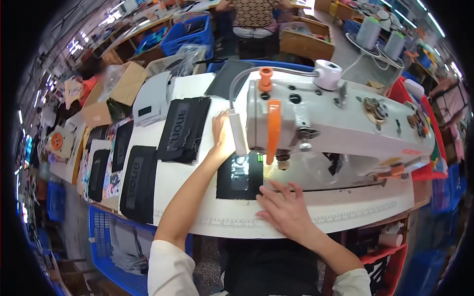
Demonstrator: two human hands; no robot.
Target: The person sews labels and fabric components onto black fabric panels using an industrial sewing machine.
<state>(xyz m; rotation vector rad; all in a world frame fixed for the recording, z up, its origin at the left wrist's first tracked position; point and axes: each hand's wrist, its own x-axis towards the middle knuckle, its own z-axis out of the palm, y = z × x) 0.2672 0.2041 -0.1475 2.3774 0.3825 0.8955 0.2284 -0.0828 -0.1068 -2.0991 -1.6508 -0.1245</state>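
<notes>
Although its far end is partly covered by the lamp and an arm, one black panel (240, 184) is recorded flat on the white worktop (166, 180), just left of the needle area of the sewing machine (340, 126). Near edge roughly parallel to the worktop's front; the panel's full long axis cannot be told. Its glossy clear window (240, 168) — one, rectangular, reflective — runs lengthwise away from the person.

Hands, two. Right hand (285, 206): unclenched, fingers spread, fingertips at the panel's right edge. Left hand (220, 132): beyond the panel's far left corner, partly behind the slim white lamp (238, 133); whether it grasps anything cannot be told.

Lettered stacks, two, black and matt, fabric-like: the farther stack (183, 129), loose threads at its edge, and the nearer stack (138, 183). Both long axes point away from the person, far ends leaning right; lettering follows that length.

Also listed: one pile of grey sheets (154, 98), the top one bearing a black rectangle; one orange lever (273, 130), smooth and upright; two thread cones, pale — first cone (368, 33), second cone (394, 45); one blue plastic crate (101, 246), lattice-walled, with grey pieces inside.
</notes>
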